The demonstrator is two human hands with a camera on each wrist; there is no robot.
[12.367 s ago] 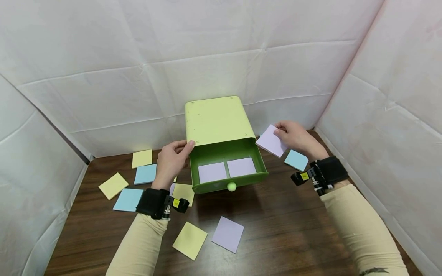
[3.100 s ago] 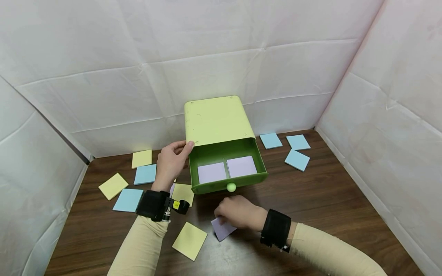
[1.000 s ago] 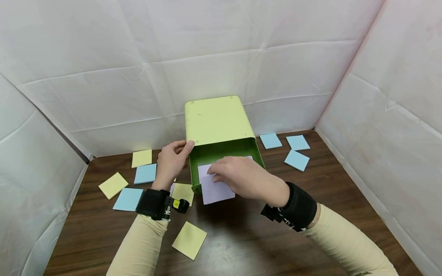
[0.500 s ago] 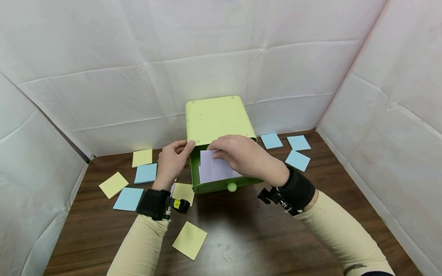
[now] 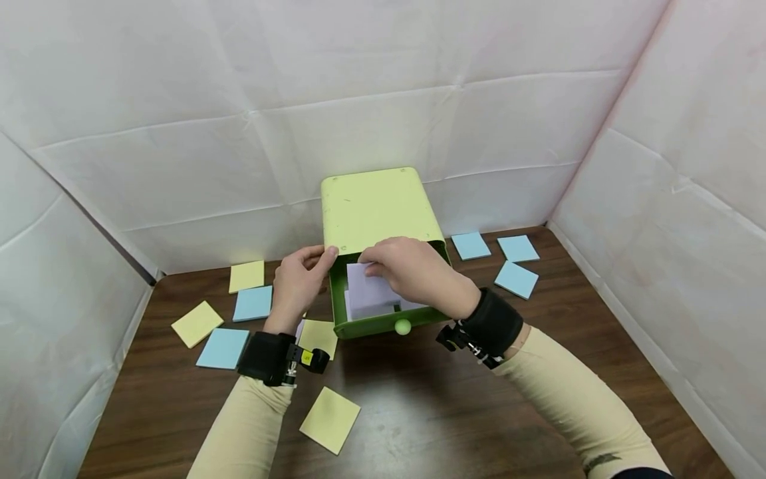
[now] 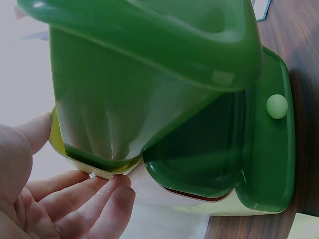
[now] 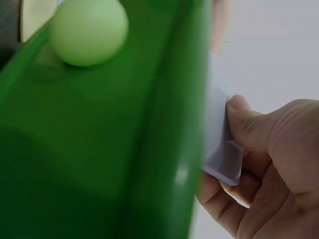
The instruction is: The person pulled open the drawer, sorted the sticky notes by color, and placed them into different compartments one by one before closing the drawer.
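A light green box stands at the back of the table, its dark green drawer pulled out toward me, round knob in front. My right hand pinches a purple sticky pad and holds it tilted in the drawer's left half. The right wrist view shows thumb and fingers on that purple pad just behind the drawer front. My left hand rests against the box's left front corner, fingers fairly straight along its lower edge. The right hand hides the rest of the drawer's inside.
Yellow pads and blue pads lie scattered on the brown table at left and front. Three blue pads lie right of the box. White fabric walls close in the back and both sides.
My right hand lifted the purple pad from in front of the drawer, carried it over the drawer and has lowered it into the left half. The left hand has stayed on the box.
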